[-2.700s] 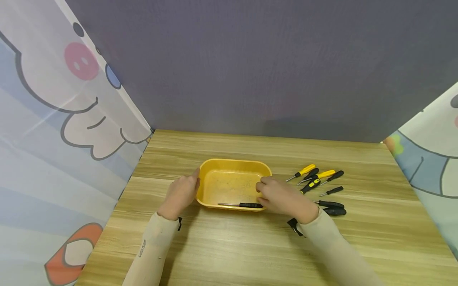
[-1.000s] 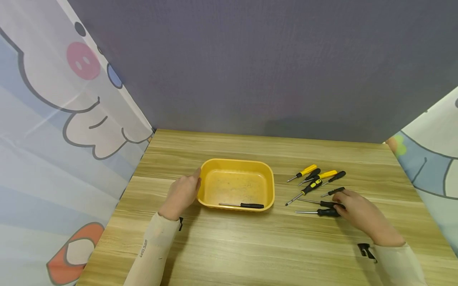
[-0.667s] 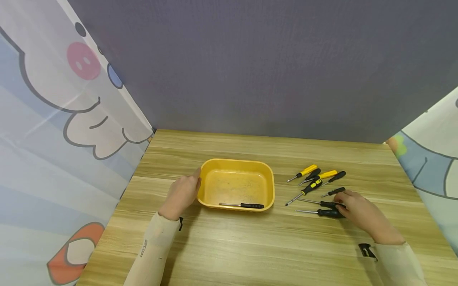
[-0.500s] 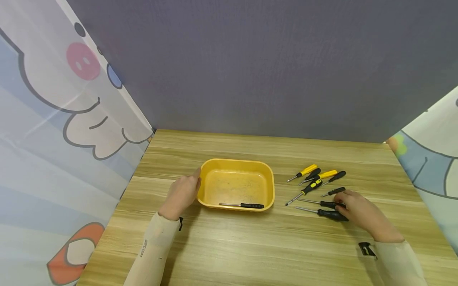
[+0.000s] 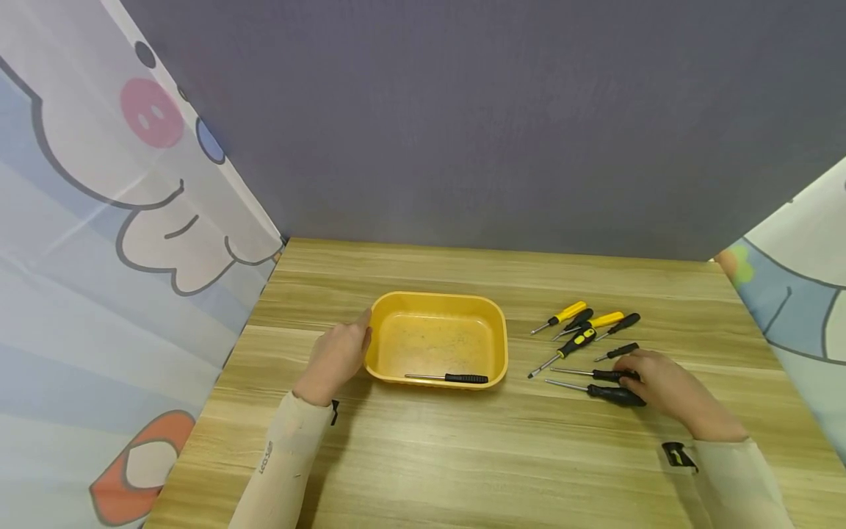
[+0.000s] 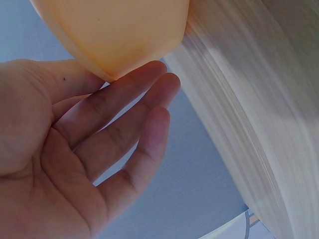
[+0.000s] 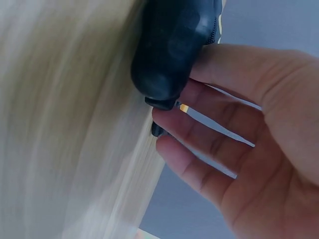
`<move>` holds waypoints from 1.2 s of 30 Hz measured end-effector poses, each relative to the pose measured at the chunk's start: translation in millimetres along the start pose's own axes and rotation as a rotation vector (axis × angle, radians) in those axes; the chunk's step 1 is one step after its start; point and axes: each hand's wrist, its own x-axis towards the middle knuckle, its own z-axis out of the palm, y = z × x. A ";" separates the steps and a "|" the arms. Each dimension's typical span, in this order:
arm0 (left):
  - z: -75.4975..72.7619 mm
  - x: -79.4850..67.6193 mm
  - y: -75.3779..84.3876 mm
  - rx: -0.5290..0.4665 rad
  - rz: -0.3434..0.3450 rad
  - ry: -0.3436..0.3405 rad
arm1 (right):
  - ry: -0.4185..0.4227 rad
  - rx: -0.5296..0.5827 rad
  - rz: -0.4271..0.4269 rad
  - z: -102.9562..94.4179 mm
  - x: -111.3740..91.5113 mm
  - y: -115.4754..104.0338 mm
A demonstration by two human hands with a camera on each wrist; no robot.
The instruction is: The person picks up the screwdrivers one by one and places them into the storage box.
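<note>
On the wood-grain desk point(image 5: 423, 463), the left fingers point(image 6: 118, 137) pinch the oblong yellow plastic tray point(image 5: 432, 334) by its rim; the right fingers point(image 7: 214, 143) clasp a slim black-handled metal screwdriver point(image 5: 604, 375); lifting straight up should clear the bulbous black-handled screwdriver point(image 5: 615, 395) just beside them.

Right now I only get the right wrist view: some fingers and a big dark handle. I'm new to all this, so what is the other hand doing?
Observer: The left hand holds the left end of a yellow tray.

Visitor: Oh! Is there anything inside it?

Observer: Yes, one black-handled screwdriver lies along the side nearest the person.

Visitor: And any colourful tools outside it?

Observer: One is a black-and-yellow screwdriver on the table, its metal tip on the side nearer the tray.
</note>
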 end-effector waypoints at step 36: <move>1.7 -1.2 -1.6 -0.008 0.025 0.040 | 0.229 -0.015 -0.176 -19.6 28.6 -48.4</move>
